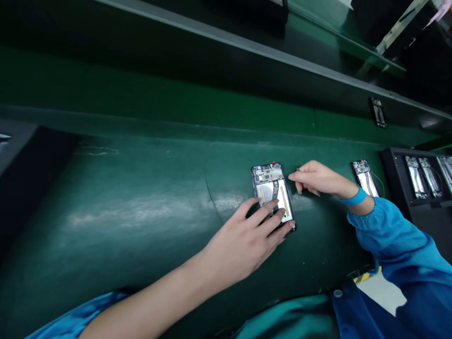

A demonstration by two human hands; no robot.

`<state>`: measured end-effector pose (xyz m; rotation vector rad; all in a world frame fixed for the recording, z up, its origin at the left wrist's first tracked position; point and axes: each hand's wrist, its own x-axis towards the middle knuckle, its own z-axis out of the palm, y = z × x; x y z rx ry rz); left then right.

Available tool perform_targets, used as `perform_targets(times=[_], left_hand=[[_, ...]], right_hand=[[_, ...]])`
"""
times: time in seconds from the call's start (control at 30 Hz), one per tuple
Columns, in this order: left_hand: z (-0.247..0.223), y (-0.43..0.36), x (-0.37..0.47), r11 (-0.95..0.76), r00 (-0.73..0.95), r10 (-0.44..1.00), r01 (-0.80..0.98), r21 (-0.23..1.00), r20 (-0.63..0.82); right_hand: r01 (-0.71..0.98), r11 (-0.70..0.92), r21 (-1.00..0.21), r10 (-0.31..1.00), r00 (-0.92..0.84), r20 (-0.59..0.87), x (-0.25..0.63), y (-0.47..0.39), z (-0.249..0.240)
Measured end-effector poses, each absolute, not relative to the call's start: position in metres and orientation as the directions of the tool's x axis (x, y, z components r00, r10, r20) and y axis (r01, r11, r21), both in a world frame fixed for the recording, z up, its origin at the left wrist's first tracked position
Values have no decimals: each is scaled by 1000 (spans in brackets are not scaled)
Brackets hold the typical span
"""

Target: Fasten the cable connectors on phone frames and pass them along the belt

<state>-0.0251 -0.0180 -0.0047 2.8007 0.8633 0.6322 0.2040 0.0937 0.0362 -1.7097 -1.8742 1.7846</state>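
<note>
An opened phone (271,181), its circuit board and silver inner plate bare, lies on the green bench mat. Across its lower half is my left hand (247,238), fingers bent and spread from one side edge to the other, holding it against the mat. My right hand (314,178) is just right of the phone's upper end, apart from it. Thumb and forefinger are pinched together there, and a tiny dark bit shows at the fingertips, too small to name. A blue band (354,197) circles my right wrist.
Right of my right hand lies another opened phone (365,176), partly behind the wrist. A black tray (391,162) with several opened phones stands at the far right. One more phone (378,112) lies farther back, below a long metal-edged shelf (247,44). A dark object (31,174) stands at left.
</note>
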Motion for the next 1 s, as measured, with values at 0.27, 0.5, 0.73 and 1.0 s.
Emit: perform_targets(times=[0.27,0.5,0.73,1.0], left_hand=[[-6,-16,-29,-821,751,569,498,279,334],[-6,-15,-29,-816,751,575,498,294,324],[-7,-15,-29,-814,747,578,495,305,329],[-8,-15,-27,-816,737,577,499,293,353]], right_hand=[[670,-360,-650,602,-365,-710,193,101,34],[660,-396,-638,566,-372,-736,192,104,33],[716,-387,-581,485,-378,-789,190,89,43],[753,-369,-545,418,-389,-821,202,49,40]])
